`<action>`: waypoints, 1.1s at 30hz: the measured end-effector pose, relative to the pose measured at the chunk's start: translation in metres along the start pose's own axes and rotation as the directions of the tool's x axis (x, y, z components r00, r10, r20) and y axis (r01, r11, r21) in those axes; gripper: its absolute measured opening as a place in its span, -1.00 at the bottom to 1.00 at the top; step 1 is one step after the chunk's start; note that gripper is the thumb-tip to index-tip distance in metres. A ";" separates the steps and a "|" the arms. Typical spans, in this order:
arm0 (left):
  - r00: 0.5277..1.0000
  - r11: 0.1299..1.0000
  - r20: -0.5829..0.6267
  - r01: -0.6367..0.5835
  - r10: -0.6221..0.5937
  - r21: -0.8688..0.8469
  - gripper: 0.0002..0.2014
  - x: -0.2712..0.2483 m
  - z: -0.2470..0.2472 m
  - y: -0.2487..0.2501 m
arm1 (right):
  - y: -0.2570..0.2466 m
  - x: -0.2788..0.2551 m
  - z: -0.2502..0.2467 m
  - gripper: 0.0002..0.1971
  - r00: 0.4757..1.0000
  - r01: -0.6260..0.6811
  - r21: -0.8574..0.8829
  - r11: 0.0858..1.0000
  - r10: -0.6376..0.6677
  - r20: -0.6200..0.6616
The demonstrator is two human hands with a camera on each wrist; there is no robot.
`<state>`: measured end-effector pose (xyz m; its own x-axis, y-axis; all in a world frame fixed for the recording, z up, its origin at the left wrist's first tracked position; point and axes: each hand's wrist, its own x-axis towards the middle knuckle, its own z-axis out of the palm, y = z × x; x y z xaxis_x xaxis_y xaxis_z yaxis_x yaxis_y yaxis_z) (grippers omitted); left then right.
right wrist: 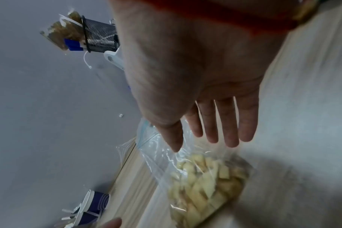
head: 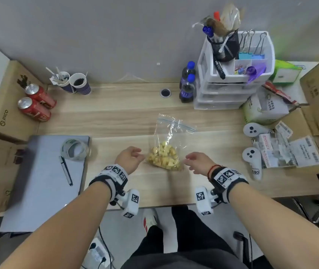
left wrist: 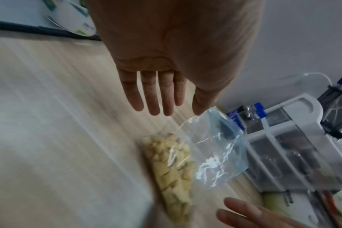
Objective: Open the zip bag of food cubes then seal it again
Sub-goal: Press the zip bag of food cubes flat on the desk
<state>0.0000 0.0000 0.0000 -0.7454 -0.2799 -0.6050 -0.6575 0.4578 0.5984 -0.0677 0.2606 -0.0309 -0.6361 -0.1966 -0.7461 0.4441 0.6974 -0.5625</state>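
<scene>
A wooden desk (head: 115, 113) fills the scene, with a grey board (head: 38, 181) lying on its near left part. At the far right stands a white drawer unit (head: 230, 88), two dark bottles (head: 187, 88) just to its left. Two red cans (head: 36, 103) lie at the far left. Near the middle of the desk lies the zip bag (head: 166, 144), its blue zip strip (head: 178, 124) at the far end and the yellow food cubes (head: 164, 156) heaped at the near end. The left hand (head: 128, 159) hovers just left of the cubes, the right hand (head: 199, 162) just right; both are released, fingers extended, grasping nothing.
</scene>
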 end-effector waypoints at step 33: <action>0.985 0.824 -0.055 0.105 -0.162 -0.557 -0.78 0.159 0.039 0.025 | -0.057 0.144 -0.017 -0.77 0.991 0.072 0.162 0.984 -0.089 0.102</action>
<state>-0.1306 -0.0004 -0.1016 -0.6339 -0.3959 -0.6644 -0.6808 -0.1221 0.7223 -0.1952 0.2045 -0.1005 -0.6053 -0.3276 -0.7254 0.4935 0.5606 -0.6650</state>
